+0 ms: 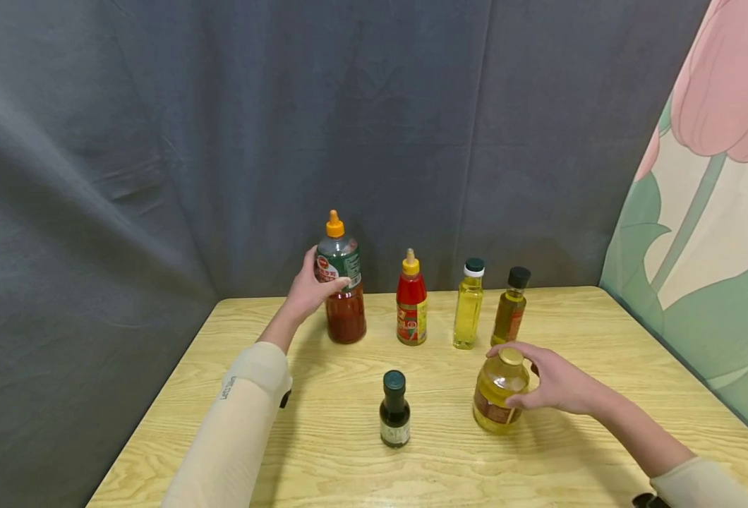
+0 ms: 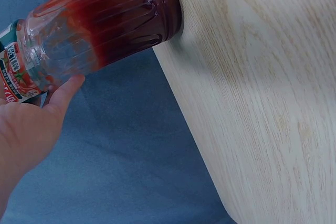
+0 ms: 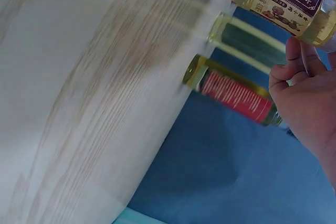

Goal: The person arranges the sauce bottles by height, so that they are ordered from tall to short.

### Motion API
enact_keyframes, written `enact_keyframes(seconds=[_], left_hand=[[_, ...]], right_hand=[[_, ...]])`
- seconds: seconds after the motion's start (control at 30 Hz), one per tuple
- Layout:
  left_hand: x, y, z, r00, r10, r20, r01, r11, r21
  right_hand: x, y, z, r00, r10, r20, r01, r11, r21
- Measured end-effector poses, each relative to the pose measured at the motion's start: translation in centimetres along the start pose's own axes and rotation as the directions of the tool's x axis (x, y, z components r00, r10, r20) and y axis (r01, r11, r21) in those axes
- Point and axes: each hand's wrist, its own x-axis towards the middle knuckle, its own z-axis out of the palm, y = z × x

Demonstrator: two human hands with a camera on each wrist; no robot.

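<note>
Plainly, the sauce bottle (image 1: pixel 346 317) stands upright towards the worktop's (image 1: pixel 329 458) far left, the fingers of the left hand (image 1: pixel 313 286) wrapped round its label. I judge it fairly heavy, with a wall that may give when squeezed, so I'd hold it round the body, not the spout. Nearer and to the right is the oil jar (image 1: pixel 497 402), its top gripped by the right hand (image 1: pixel 555 383), fingers curled. It leans slightly; I can't tell whether its base touches down. I expect it stiff, slick if oily, perhaps breakable; just under the cap looks surest. Behind it I see the tall bottle (image 1: pixel 468 314) and slim bottle (image 1: pixel 510 315), further left the red bottle (image 1: pixel 411 303), and nearer me the small bottle (image 1: pixel 395 420)
</note>
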Motion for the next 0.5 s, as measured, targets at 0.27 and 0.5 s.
enact_keyframes(seconds=[0.27, 0.5], left_hand=[[0.1, 0.1, 0.2, 1.000, 0.011, -0.006, -0.011, 1.000, -0.001], [0.0, 0.1, 0.1, 1.000, 0.006, 0.003, -0.006, 1.000, -0.020]], right_hand=[[-0.8, 1.8, -1.6, 0.999, 0.005, -0.043, -0.004, 1.000, 0.010], [-1.4, 3.7, -2.9, 0.993, 0.078, -0.089, -0.081, 0.996, -0.026]])
